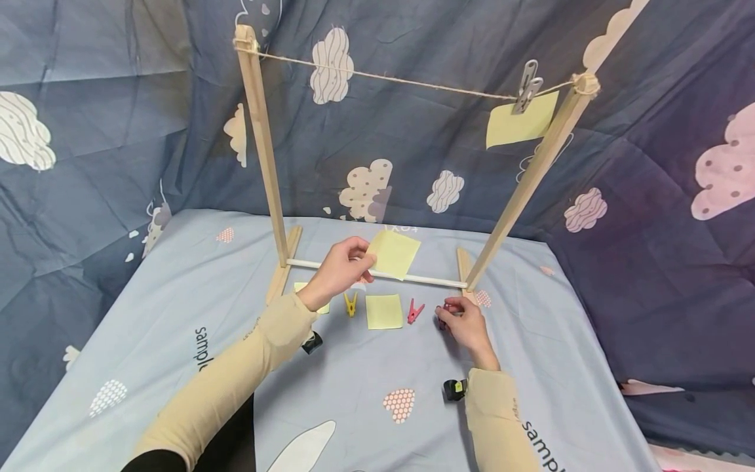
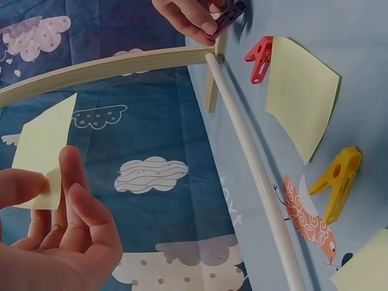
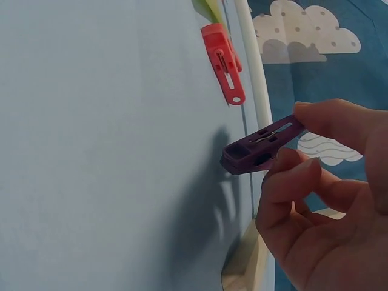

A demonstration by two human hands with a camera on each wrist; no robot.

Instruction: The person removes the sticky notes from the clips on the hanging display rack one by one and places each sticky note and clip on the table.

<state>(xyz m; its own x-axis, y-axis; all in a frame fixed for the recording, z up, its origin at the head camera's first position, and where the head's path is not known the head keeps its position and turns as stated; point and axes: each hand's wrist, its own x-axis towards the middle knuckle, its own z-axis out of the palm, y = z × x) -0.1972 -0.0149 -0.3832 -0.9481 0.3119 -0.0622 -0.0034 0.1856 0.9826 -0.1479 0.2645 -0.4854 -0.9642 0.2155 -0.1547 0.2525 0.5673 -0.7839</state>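
My left hand [image 1: 345, 261] pinches a yellow paper note [image 1: 395, 253] by its edge, above the white rod of the wooden frame. In the left wrist view the thumb lies on the face of the held note [image 2: 45, 151]. On the right, my right hand [image 1: 466, 322] pinches a dark purple clothespin [image 3: 260, 147] by its handle ends, just over the cloth. A red clothespin [image 1: 415, 311] and a yellow clothespin [image 1: 350, 304] lie on either side of a second note [image 1: 384, 312]. Another note [image 1: 323, 308] is partly hidden behind my left wrist.
The wooden frame has a left post [image 1: 262, 144], a right post [image 1: 527, 190] and a white crossbar [image 1: 425, 280]. A twine [image 1: 407, 81] joins the post tops. Near its right end a metal clip [image 1: 527, 88] holds a yellow note [image 1: 513, 124]. Patterned cloth [image 1: 194, 419] covers the table.
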